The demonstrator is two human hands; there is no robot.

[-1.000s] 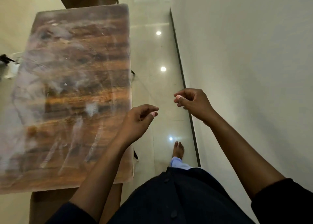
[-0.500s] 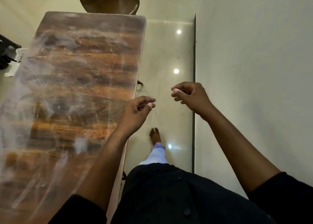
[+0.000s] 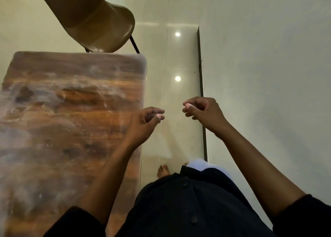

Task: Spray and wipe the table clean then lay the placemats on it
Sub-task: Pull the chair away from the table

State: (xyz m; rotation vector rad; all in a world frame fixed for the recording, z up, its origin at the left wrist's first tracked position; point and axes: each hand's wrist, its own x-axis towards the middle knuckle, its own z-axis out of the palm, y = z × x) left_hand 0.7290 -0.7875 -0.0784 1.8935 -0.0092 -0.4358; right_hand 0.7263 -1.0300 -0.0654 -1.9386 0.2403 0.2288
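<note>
Table: the wooden table [image 3: 71,111] lies to my left and runs from the near edge of the view to the far chair; its right edge borders the strip of floor where I stand.
Surface: pale, cloudy streaks cover the top from near to far, with a few small bright droplets around the middle. I read this as spray spread about but not dried or buffed off.
Left hand: my left hand [image 3: 143,123] hovers above the table's right edge, fingers loosely curled, thumb and forefinger close together; it holds nothing that I can see.
Right hand: my right hand [image 3: 202,111] hangs over the floor [image 3: 179,57] just beside the left, fingers curled in the same loose way, also holding nothing visible.
Cloth and spray bottle: neither is in view.
Placemats: none in view, neither on the table nor in my hands.
Chair: a brown chair [image 3: 100,21] stands at the far end of the table.
Wall: a plain wall [image 3: 268,75] rises on my right.
Done, as I judge: the spraying, and at least a first wipe.
Left, as I judge: perhaps a last dry pass over the streaks, then fetching the placemats and laying all of them.
</note>
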